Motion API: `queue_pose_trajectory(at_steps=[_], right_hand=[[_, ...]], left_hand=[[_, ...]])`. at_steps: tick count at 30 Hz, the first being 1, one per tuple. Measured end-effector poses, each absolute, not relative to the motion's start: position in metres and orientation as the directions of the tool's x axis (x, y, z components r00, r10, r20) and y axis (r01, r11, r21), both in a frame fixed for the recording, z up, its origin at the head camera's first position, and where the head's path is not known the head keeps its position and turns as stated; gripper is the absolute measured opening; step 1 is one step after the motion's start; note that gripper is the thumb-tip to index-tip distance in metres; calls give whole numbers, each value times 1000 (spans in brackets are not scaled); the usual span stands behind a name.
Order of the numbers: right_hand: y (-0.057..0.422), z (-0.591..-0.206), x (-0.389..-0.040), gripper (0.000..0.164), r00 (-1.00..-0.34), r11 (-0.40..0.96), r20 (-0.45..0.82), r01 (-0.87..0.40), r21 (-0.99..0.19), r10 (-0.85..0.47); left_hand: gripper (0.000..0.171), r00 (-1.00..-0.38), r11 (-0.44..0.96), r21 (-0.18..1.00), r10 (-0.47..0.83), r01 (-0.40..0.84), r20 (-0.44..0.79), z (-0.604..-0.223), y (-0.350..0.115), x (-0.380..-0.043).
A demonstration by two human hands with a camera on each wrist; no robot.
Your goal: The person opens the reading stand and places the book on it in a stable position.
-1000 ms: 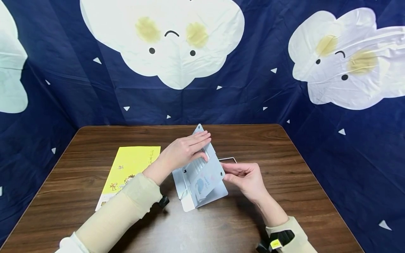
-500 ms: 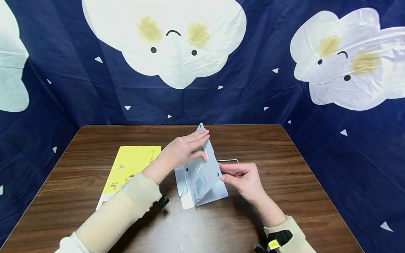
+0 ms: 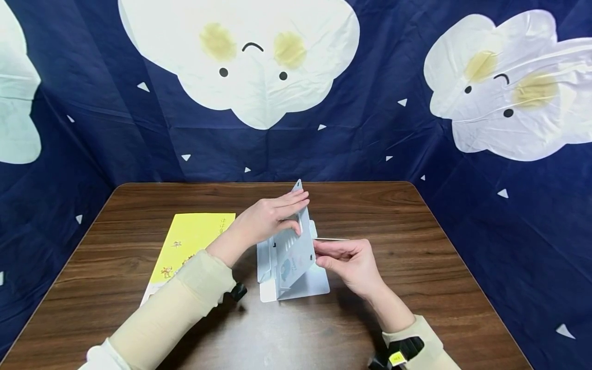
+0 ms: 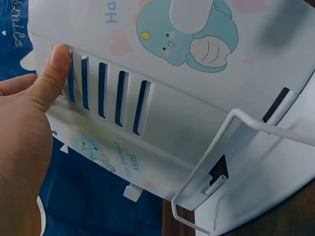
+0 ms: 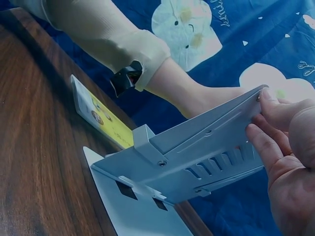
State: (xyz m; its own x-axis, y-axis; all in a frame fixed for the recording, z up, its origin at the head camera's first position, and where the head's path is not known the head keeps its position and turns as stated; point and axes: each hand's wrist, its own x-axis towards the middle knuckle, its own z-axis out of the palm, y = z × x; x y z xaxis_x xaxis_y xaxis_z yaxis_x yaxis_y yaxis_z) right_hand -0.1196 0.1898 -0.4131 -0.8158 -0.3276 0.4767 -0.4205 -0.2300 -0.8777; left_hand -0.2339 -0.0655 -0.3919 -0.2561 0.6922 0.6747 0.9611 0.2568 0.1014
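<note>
A pale blue-white metal book stand (image 3: 296,262) with a cartoon dinosaur print and a row of slots (image 4: 110,93) stands at mid-table. Its back panel (image 5: 211,137) is tilted up from the flat base (image 3: 311,285). My left hand (image 3: 270,218) holds the panel's upper edge, thumb on the front beside the slots, fingers reaching past the edge. With thumb and fingers, my right hand (image 3: 353,262) pinches the panel's right corner; its fingers lie along the back in the right wrist view. A bent white wire (image 4: 216,137) crosses the stand's lower front.
A yellow book (image 3: 196,239) lies on the wooden table (image 3: 416,288) to the left, partly under my left forearm. Behind the table hangs a dark blue cloth (image 3: 379,128) with white cloud shapes.
The stand has turned slightly, so its panel shows more edge-on and the base sits squarer to the table's front. My right hand has shifted a little left with the corner it holds.
</note>
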Motion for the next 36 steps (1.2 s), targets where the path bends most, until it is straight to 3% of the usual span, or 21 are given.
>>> queue_pose_trajectory(at_steps=[22,36], right_hand=[[174,-410,-112,31,-778,-288,500,-414,-863,-380],[169,-411,-111,34,-769,-318,502,-398,-860,-396]], left_hand=[[60,-198,140,141,708,980,678,-388,-70,-234],[62,-210,143,155,721,978,661,-383,-71,-235]])
